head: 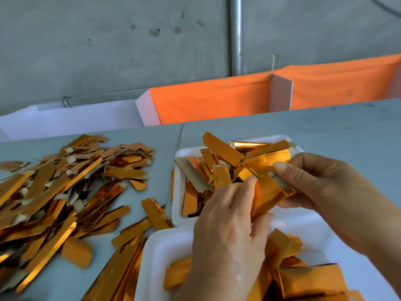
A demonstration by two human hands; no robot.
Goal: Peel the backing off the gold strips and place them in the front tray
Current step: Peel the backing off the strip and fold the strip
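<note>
Nothing readable anywhere here, no text, labels, brands or numbers. The shiny gold foil strips (223, 148) are plain, and so are the white foam trays (180, 213) under the hands.

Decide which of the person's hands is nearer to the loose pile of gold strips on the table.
Left. The left hand is beside the pile of gold strips, though not touching it. The right hand is farther off, over the rear tray. Both grip one gold strip.
</note>
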